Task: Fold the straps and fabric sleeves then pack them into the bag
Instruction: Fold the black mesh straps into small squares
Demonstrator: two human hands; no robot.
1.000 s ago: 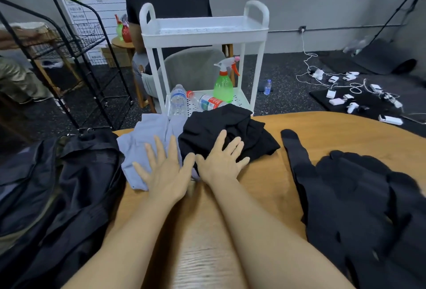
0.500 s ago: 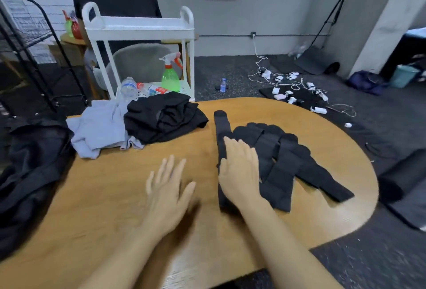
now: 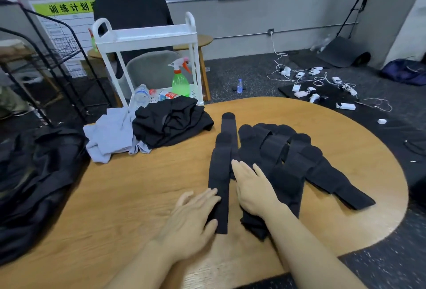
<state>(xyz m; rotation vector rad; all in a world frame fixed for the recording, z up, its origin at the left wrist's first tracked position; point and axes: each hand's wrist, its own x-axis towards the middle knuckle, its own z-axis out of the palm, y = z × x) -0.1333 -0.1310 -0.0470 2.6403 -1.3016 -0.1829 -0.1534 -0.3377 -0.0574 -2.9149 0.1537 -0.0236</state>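
On the rounded wooden counter [image 3: 143,196] both hands lie flat with fingers straight, gripping nothing. The left hand [image 3: 191,217] rests on the near end of a long black fabric strap [image 3: 220,173] set slightly apart from the others; the right hand [image 3: 252,187] presses on the near edge of the fanned pile of black straps [image 3: 290,162] just beside it. The hands are near each other but not touching. The open black bag [image 3: 34,185] sits at the counter's left edge, well apart from the straps, with a pale lilac garment [image 3: 108,136] and a crumpled black garment [image 3: 170,120] between.

The risks, as I judge them: the overlapping straps likely cling or tangle, so drawing one out could drag its neighbours and spoil the fan. The rightmost strap end [image 3: 352,199] lies near the counter's edge and could slide off if the pile shifts. A soft, limp strap may also unfold during the long carry to the bag.
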